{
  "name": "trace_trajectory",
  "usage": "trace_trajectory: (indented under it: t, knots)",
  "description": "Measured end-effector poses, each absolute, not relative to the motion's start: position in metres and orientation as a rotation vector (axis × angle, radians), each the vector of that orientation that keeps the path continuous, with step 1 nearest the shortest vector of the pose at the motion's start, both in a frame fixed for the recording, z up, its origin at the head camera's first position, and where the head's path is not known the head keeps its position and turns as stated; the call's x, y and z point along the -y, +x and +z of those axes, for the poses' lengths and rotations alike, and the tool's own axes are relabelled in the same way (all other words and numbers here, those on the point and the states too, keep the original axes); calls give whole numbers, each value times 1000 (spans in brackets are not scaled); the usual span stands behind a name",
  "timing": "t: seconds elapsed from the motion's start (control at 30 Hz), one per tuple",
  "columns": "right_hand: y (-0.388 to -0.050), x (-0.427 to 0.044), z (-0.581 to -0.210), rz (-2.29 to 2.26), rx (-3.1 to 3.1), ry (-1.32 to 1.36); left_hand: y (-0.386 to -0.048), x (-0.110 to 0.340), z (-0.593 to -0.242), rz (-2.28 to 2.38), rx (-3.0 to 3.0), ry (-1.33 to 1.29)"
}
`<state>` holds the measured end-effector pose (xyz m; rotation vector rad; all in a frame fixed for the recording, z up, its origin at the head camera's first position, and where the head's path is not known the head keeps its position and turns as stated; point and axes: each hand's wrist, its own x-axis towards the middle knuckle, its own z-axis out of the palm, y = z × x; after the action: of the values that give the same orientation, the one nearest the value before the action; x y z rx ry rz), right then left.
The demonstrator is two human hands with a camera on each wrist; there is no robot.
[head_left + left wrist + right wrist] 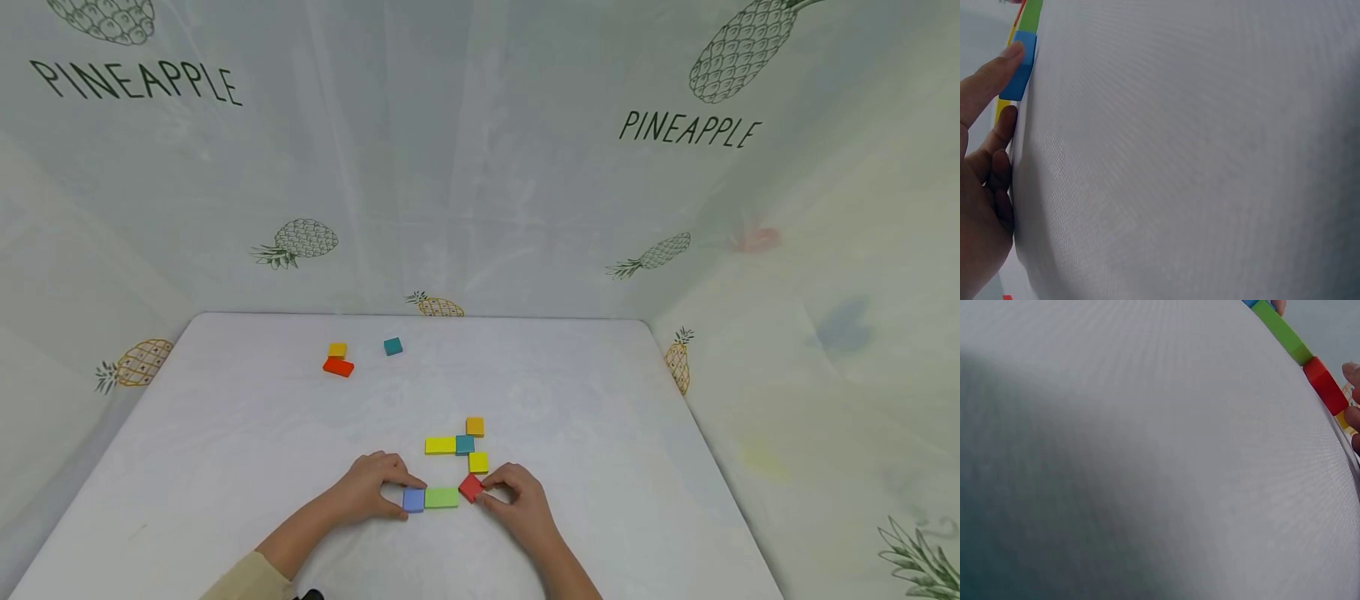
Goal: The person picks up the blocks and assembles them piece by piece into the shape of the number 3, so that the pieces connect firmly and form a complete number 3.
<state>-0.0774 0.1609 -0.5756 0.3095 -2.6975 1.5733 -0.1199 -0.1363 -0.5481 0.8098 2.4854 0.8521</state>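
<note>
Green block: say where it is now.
Low in the head view, slightly left of centre, the green block lies on the table between the blue block on its left and the nearer red block on its right.

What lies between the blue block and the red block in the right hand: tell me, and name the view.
The green block lies between the blue block and the red block, as the head view shows.

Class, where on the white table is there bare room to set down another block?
Bare: between the right hand and the table's right edge, and between the left hand and the far orange-red block. Crowded: between the hands, with the blue block, green block and red block, and the long yellow block just beyond.
</note>
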Motion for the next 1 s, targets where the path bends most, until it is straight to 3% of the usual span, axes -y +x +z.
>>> trace_trajectory:
  t: [0.57, 0.83, 1.0]
  knots:
    - [-80, -155, -566, 1623, 2644, 321, -119, 138, -540, 837, -2522, 800]
    - [-87, -159, -562, 1737, 2626, 173, -115, 139, -543, 981, -2467, 693]
    - [-106, -156, -540, 1720, 2601, 345, -123, 145, -538, 1093, -2530, 635]
